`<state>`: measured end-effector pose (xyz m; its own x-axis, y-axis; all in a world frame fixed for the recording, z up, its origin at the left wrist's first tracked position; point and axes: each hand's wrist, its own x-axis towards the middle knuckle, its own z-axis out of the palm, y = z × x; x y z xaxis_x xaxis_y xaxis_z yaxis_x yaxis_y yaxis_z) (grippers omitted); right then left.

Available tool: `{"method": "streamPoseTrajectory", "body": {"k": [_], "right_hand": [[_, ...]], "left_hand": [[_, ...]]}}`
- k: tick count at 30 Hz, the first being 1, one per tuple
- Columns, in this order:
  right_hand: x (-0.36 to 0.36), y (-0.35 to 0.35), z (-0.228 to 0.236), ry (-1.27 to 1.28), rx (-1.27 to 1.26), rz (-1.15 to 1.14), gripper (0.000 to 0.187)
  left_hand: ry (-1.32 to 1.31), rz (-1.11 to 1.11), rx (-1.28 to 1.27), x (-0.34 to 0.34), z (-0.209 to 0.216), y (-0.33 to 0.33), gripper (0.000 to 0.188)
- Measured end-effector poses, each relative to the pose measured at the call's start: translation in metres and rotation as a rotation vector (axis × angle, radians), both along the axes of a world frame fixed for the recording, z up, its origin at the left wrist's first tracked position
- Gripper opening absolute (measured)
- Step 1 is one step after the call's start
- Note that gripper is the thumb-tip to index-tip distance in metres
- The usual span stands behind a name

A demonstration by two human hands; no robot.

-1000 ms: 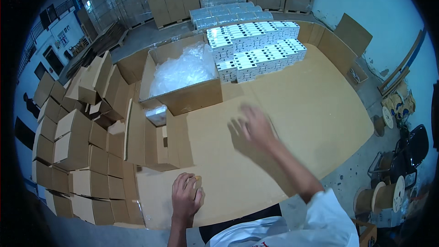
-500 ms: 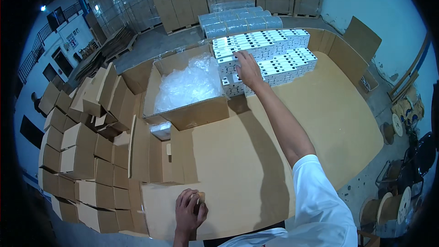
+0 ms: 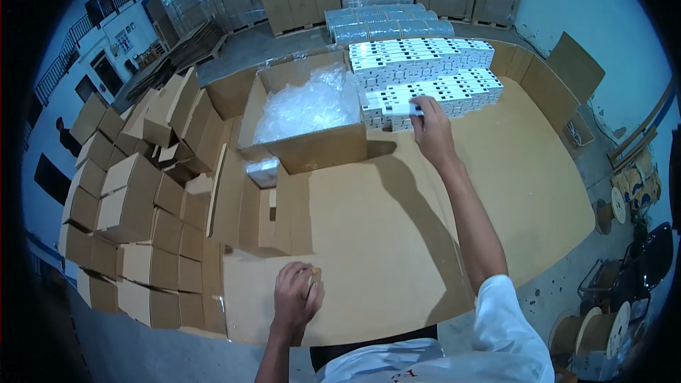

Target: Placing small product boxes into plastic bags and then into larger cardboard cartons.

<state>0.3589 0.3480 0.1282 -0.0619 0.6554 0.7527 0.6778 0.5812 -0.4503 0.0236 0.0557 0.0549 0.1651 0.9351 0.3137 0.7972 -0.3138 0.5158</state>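
My right hand (image 3: 434,128) reaches over the front of the stacked white boxes (image 3: 425,64). Its fingers pinch one flat white box (image 3: 403,109) by its right end, just in front of the lower tier. Down at the near edge of the table, my left hand (image 3: 296,292) is curled round a small tan object (image 3: 316,270). Only a bit of that object shows past the fingers, so its kind cannot be made out. An open small carton (image 3: 264,230) stands on the table beyond my left hand, with a shiny white packet (image 3: 263,171) at its far end.
A large carton (image 3: 312,154) of clear bubble wrap (image 3: 308,108) stands left of the white boxes. Many open brown cartons (image 3: 135,202) are piled along the left side. Cardboard covers the table (image 3: 369,241). Cable spools (image 3: 599,330) and a black chair (image 3: 649,255) stand on the floor at right.
My right hand has drawn back from the top left of the stack and now holds a flat white box. My left hand stays curled near the front edge. The view has shifted slightly.
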Motion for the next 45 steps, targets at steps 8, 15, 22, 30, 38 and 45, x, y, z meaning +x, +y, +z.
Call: {"method": "streamPoseTrajectory", "body": {"k": [8, 15, 22, 30, 38, 45], "right_hand": [[-0.075, -0.216, -0.054, 0.313, -0.283, 0.301, 0.034], [-0.109, -0.272, -0.075, 0.371, -0.453, 0.463, 0.028], [-0.127, -0.279, -0.108, 0.548, -0.661, 0.312, 0.024], [-0.128, -0.281, -0.119, 0.398, -0.690, 0.339, 0.034], [-0.124, -0.281, -0.125, 0.368, -0.696, 0.311, 0.034], [-0.126, -0.286, -0.121, 0.313, -0.670, 0.283, 0.039]], "left_hand": [[-1.458, -0.073, -0.899, 0.023, -0.011, 0.029, 0.044], [-1.307, -0.068, -0.694, 0.010, -0.013, 0.031, 0.035], [-0.978, -0.103, -0.400, -0.009, -0.034, 0.007, 0.041], [-0.854, -0.052, -0.446, -0.012, -0.044, 0.003, 0.046], [-0.649, -0.074, -0.287, -0.010, -0.052, 0.006, 0.043], [-0.614, -0.074, -0.302, -0.011, -0.053, 0.002, 0.044]]}}
